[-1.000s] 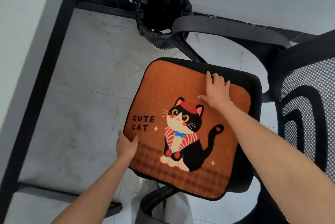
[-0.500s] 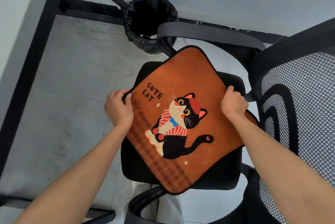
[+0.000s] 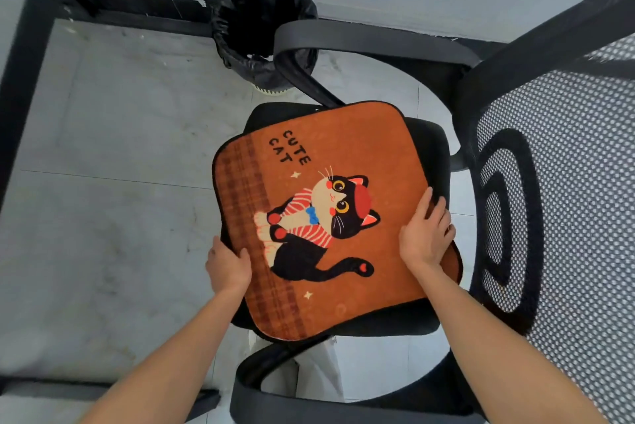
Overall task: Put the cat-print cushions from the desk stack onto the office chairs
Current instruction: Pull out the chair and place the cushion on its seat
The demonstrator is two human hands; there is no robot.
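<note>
An orange cat-print cushion (image 3: 371, 148) with the words "CUTE CAT" lies on the black seat (image 3: 431, 145) of an office chair, turned so the cat's head points toward the mesh backrest (image 3: 563, 190). My left hand (image 3: 226, 263) grips the cushion's plaid edge on the left, thumb on top. My right hand (image 3: 426, 231) clasps the cushion's right edge near the backrest, fingers curled over it. The desk stack is out of view.
A black-lined waste bin (image 3: 263, 33) stands on the tiled floor beyond the chair, under the desk. Black desk frame bars (image 3: 32, 45) run along the left. The chair's armrests (image 3: 360, 38) curve at the far and near sides.
The cushion has been turned further clockwise on the seat and now lies flatter and squarer. My left hand slid down to the plaid edge; my right hand stays on the right edge.
</note>
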